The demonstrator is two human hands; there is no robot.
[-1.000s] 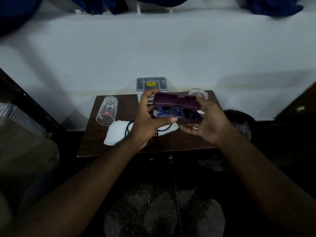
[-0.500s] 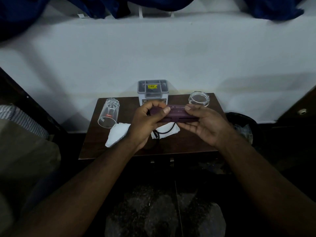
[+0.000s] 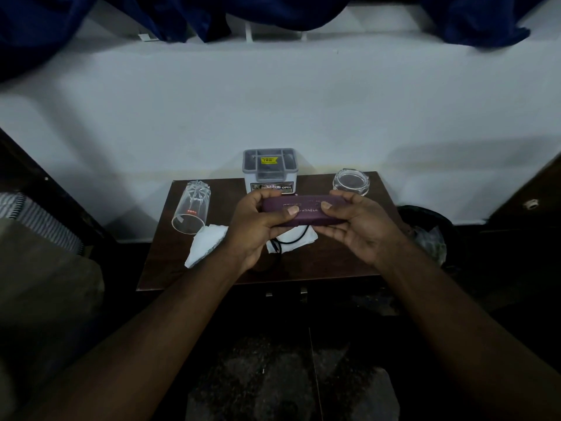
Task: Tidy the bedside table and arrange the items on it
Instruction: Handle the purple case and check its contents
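Observation:
Both hands hold a closed purple glasses case [image 3: 305,212] level above the middle of the small brown bedside table [image 3: 340,262]. My left hand [image 3: 258,226] grips its left end, thumb on the lid. My right hand [image 3: 358,223] grips the right end, thumb on top. A clear drinking glass [image 3: 192,211] lies on its side at the table's left. A crumpled white cloth [image 3: 206,244] lies beneath my hands, with a black cord [image 3: 291,243] on it. A grey-lidded white container [image 3: 269,171] stands at the back centre. A low round glass jar [image 3: 351,182] sits back right.
A white wall runs right behind the table. A black bin [image 3: 428,226] with a plastic liner stands to the right of the table. Bedding with a striped cloth [image 3: 39,223] lies to the left. Dark blue curtains [image 3: 182,16] hang above.
The case was open with glasses showing inside one second ago; its lid has come down and it is now closed. Both hands hold it slightly higher and flatter.

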